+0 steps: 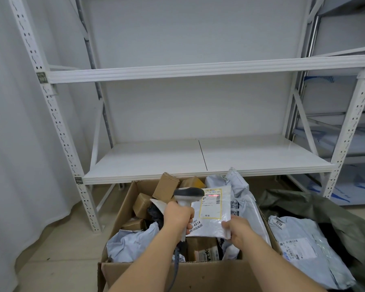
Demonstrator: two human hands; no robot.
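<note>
My left hand (pixel 178 218) grips the handle of a white and dark barcode scanner (pixel 188 196), its head pointing at a parcel. My right hand (pixel 237 229) pinches the lower right corner of a white plastic mailer (pixel 214 220) held above a cardboard box. A red scan line lies across the yellow-edged shipping label (pixel 211 202) on the mailer. The scanner's coiled cable hangs down past my left wrist into the box.
The open cardboard box (pixel 177 275) holds several small brown cartons (pixel 165 187) and grey mailers (pixel 131 244). A dark green sack (pixel 325 211) with more mailers (pixel 303 249) lies at the right. White metal shelving (pixel 198 163) stands behind, and a white curtain (pixel 19 144) hangs at the left.
</note>
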